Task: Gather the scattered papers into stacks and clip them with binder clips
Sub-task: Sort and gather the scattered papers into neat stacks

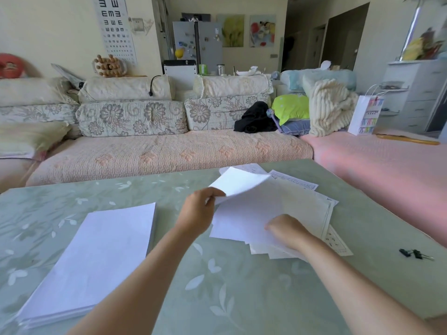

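A neat stack of white papers [96,257] lies on the left of the green table [217,298]. A loose pile of scattered papers [302,206] spreads over the table's right middle. My left hand [198,213] pinches the near corner of one white sheet [239,182], which curls up off the pile. My right hand [287,230] rests flat on the pile with fingers bent, pressing the sheets down. Two black binder clips [414,253] lie on the table at the far right, apart from both hands.
A floral sofa [157,151] runs along the table's far edge, with cushions, black cloth [255,118] and a cream blanket [329,107] on it. A white paper bag [365,114] stands at the right, by a pink-covered seat [387,165].
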The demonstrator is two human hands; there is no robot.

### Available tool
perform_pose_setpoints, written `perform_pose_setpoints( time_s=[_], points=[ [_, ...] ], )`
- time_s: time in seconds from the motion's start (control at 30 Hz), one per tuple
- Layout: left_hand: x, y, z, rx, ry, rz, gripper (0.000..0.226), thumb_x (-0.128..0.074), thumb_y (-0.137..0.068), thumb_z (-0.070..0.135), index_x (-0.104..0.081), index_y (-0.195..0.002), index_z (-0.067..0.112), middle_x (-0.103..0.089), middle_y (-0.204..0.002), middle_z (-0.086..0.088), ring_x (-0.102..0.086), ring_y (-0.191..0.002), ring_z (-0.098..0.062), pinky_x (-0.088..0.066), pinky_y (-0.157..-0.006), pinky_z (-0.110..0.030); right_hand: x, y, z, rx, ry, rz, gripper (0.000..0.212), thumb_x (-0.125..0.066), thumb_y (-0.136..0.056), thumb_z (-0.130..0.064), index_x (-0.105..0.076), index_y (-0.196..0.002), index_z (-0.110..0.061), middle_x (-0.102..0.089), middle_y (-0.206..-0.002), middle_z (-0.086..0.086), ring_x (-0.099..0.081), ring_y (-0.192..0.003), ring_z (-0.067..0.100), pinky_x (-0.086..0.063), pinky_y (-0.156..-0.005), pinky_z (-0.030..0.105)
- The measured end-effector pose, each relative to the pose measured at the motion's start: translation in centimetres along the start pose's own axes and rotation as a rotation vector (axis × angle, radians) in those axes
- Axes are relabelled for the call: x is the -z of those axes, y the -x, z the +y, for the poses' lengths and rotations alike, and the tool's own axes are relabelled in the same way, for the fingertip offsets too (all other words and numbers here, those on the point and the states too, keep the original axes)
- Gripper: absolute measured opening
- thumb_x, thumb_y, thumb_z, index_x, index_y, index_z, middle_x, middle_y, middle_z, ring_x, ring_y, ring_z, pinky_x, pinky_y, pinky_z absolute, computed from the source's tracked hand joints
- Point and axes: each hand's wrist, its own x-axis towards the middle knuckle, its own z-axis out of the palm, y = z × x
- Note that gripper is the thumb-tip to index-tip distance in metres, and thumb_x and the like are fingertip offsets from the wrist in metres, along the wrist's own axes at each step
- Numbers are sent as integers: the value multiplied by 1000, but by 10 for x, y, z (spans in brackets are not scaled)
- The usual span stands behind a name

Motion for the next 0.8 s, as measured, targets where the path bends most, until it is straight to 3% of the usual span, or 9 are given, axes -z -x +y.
perform_pose_setpoints(
  time_s=[0.07,0.13,0.2,0.27,0.37,0.43,0.53,0.7,0.8],
  points=[
    [-17,5,-1,-29,-5,-121,34,-49,-92,-1,-75,-100,19,-71,-109,10,-59,-100,-2,-31,-75,5,13,-5,2,-131,-458,54,28,-44,-91,-14,-72,-93,-12,-72,-105,10,-64,-84,28,-42,-66,29],
    [-32,10,-6,-15,-5,-239,35,-48,-95,2,-75,-98,24,-70,-110,15,-58,-101,2,-33,-77,5,26,-10,9,-238,-841,55,32,-37,-93,-14,-67,-101,-5,-71,-97,13,-62,-71,29,-42,-61,30],
    [-44,13,-10,13,43,-340,36,-48,-96,5,-75,-96,28,-69,-109,21,-59,-104,5,-39,-85,-1,36,-11,16,-256,-967,-51,24,-41,-99,-19,-60,-100,-4,-61,-86,12,-59,-68,30,-45,-57,33],
    [-54,14,-14,28,99,-395,37,-48,-95,4,-75,-95,29,-69,-108,23,-59,-107,9,-42,-95,-12,39,-20,25,-238,-898,-117,16,-56,-97,-17,-62,-104,-5,-63,-83,12,-59,-67,27,-44,-54,30],
    [-66,11,-18,70,105,-455,43,-48,-87,1,-73,-103,33,-68,-110,25,-58,-108,10,-46,-93,-14,36,-41,39,-248,-628,20,23,-73,-71,-6,-64,-92,-6,-65,-82,14,-60,-62,26,-43,-53,26],
    [-71,3,-25,170,126,-475,46,-48,-82,6,-69,-107,38,-64,-117,27,-57,-112,4,-46,-82,-11,33,-51,45,-260,-449,60,23,-73,-59,-10,-59,-77,-10,-61,-72,12,-54,-55,23,-42,-53,26],
    [-81,-14,-32,327,73,-353,37,-51,-89,13,-61,-118,33,-60,-128,11,-57,-114,-13,-45,-81,-19,30,-55,42,-242,-264,36,26,-76,-63,-14,-51,-68,-13,-55,-62,5,-49,-49,21,-39,-49,21],
    [-93,-40,-39,533,-308,-358,57,-51,-92,43,-38,-142,20,-48,-138,-8,-37,-131,-29,-38,-105,-40,29,-77,31,-215,-143,199,28,-68,-67,-30,-49,-80,-14,-56,-100,8,-57,-92,29,-35,-52,25],
    [-96,-51,-37,538,-369,-380,59,-50,-91,47,-40,-138,12,-48,-135,-13,-36,-130,-31,-36,-106,-40,16,-81,29,-205,73,166,55,-61,-77,-48,-53,-126,-23,-53,-131,10,-43,-125,34,-43,-87,34]
  ],
)
